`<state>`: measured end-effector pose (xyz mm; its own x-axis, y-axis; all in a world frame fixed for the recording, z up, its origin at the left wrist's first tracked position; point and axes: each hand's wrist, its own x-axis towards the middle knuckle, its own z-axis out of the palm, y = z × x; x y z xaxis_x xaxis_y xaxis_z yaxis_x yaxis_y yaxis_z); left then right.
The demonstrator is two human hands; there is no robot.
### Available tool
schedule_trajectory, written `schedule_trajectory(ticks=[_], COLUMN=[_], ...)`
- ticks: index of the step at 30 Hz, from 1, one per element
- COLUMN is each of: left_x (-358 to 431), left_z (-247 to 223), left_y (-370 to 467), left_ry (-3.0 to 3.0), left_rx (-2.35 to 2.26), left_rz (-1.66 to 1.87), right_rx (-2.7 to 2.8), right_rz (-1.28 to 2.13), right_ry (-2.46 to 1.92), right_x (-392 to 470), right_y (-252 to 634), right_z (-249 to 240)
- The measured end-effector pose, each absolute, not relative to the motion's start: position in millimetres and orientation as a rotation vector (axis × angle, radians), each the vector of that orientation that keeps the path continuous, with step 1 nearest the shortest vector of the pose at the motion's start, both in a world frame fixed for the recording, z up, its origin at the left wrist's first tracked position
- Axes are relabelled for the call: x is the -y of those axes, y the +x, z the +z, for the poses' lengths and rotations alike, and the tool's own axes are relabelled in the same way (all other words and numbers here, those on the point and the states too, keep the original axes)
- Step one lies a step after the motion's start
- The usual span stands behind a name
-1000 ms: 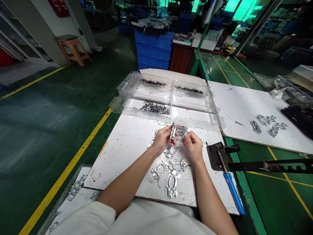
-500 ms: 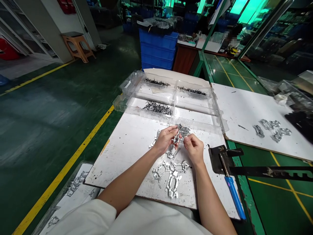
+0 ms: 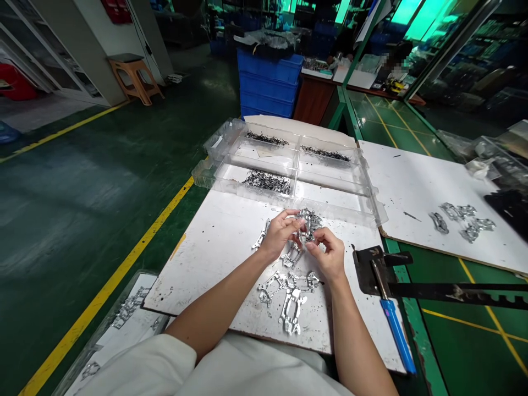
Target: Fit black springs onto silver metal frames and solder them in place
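Between my hands, just above the white board [image 3: 223, 231], is a silver metal casting [image 3: 306, 231] with an open, frame-like shape. My left hand [image 3: 281, 234] grips its left side between thumb and fingers. At the casting's lower right, the curled fingers and thumb of my right hand [image 3: 329, 254] pinch its edge; the exact contact is small and partly covered. More metal castings [image 3: 292, 311] like it lie on the board below my hands, and one narrow casting [image 3: 260, 234] rests left of my left hand.
Beyond my hands stands a clear plastic tray [image 3: 295, 165] with thin black pieces [image 3: 268, 181] in several compartments. A blue-handled tool [image 3: 398, 335] and a black metal bracket [image 3: 371, 269] are at the right edge. Several castings [image 3: 470, 217] lie on the right-hand board.
The casting has turned in my left hand, so its broader frame side now shows. My right fingers have shifted slightly down along its right side.
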<state>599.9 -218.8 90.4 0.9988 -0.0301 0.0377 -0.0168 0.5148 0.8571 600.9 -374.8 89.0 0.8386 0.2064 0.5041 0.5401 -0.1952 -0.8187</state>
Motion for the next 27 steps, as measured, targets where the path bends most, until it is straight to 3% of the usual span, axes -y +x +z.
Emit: schedule_trajectory(ticks=[12, 18, 27], left_x=[223, 218, 212], left_z=[92, 100, 105], left_y=[592, 580, 578], left_ry=[1.792, 2.335, 2.438], left_rx=[-0.006, 0.043, 0.094], left_rz=[0.336, 0.032, -0.123], right_rx=[0.166, -0.037, -0.058], right_rz=[-0.198, -0.320, -0.481], right_ry=[-1.804, -1.796, -1.836], right_x=[411, 408, 394], right_y=[632, 642, 633], right_z=[78, 65, 67])
